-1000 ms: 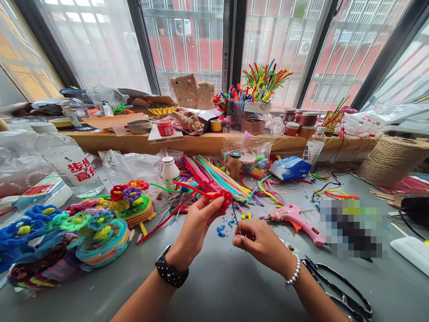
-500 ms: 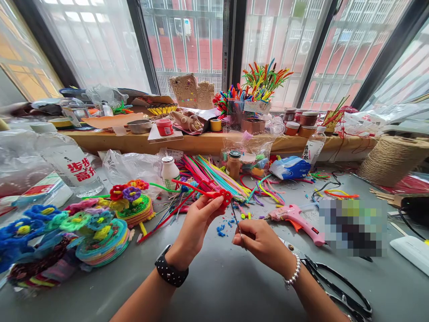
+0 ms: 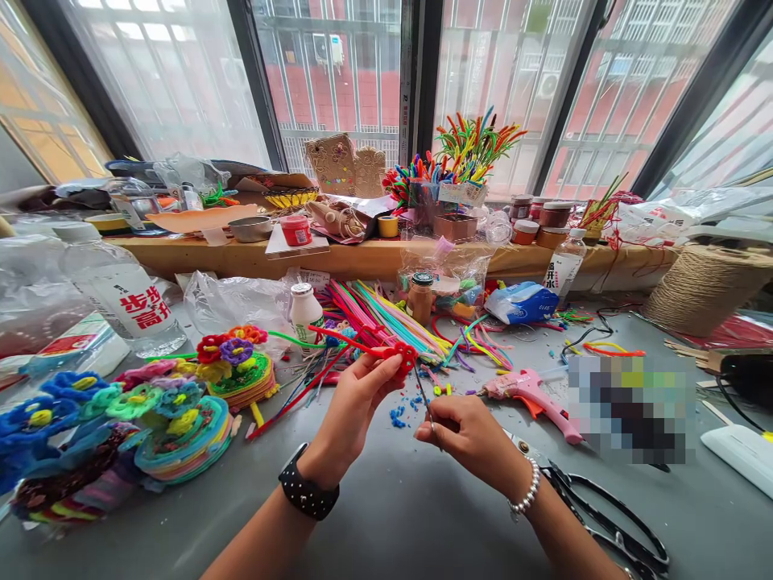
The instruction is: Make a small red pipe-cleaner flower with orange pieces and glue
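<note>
Head view, the only one: the red fuzzy flower piece (image 3: 404, 360) is near mid-frame, raised above the table with its long stems trailing leftward. The left hand (image 3: 353, 411) pinches it between thumb and fingers, narrow and firm. The right hand (image 3: 474, 439) has its fingers closed around a slim dark metal tool (image 3: 426, 396), whose far end lies just beside the red piece; whether they touch cannot be told, nor can the tool's exact type.

Handling, as judged: the piece looks very light, soft on the outside and bendable, probably wire-cored, with little tendency to slip. Hard squeezing could flatten the pile or distort the loops. The sound hold is at the base, where the stems meet the head.

Surface: grey tabletop (image 3: 386, 515), smooth, littered with blue clippings (image 3: 397, 416). A pink glue gun (image 3: 535, 396) and large black-handled scissors (image 3: 609, 507) lie to the right; a bundle of coloured stems (image 3: 386, 314) lies beyond the hands.

Room: a crowded wooden ledge (image 3: 241, 259) runs below barred windows (image 3: 338, 89) admitting daylight.
</note>
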Motion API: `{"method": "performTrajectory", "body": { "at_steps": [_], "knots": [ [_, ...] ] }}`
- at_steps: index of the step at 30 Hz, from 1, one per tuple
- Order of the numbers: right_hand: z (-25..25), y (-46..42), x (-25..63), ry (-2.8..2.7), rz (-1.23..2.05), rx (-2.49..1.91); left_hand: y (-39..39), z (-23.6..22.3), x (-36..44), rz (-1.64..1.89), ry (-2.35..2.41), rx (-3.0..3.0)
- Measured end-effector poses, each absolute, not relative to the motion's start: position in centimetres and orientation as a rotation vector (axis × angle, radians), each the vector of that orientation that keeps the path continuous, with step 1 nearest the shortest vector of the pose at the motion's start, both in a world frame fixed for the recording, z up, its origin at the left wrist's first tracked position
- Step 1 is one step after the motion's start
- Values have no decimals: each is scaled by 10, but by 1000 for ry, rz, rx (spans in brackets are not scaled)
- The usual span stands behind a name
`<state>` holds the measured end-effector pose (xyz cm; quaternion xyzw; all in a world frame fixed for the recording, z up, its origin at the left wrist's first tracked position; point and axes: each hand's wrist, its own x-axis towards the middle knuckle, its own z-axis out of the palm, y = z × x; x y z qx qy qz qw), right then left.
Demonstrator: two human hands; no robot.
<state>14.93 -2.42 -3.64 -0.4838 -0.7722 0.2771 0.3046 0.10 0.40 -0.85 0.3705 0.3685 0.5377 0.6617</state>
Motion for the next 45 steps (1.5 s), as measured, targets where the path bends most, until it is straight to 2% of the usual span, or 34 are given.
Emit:
{"method": "performTrajectory", "body": {
  "at_steps": [12, 18, 23, 28, 34, 41, 45],
  "knots": [
    [-38, -22, 150, -1963, 741, -1279, 5, -13, 2, 1229, 826, 835],
    [-37, -22, 152, -1892, 892, -1174, 3, -13, 2, 1184, 817, 862],
    [-33, -23, 156, -1536, 1062, -1131, 1, -12, 5, 1005, 868, 986],
    [-32, -22, 157, -1441, 1042, -1188, -3, -11, 11, 919, 952, 1075],
    [-31, -22, 157, -1371, 1004, -1143, 0, -9, 7, 998, 885, 1000],
    [-33, -23, 159, -1596, 1006, -1238, 1, -11, 5, 1055, 833, 1032],
    [-33, -27, 154, -1863, 885, -1198, 1, -11, 5, 1119, 837, 964]
  ]
}}
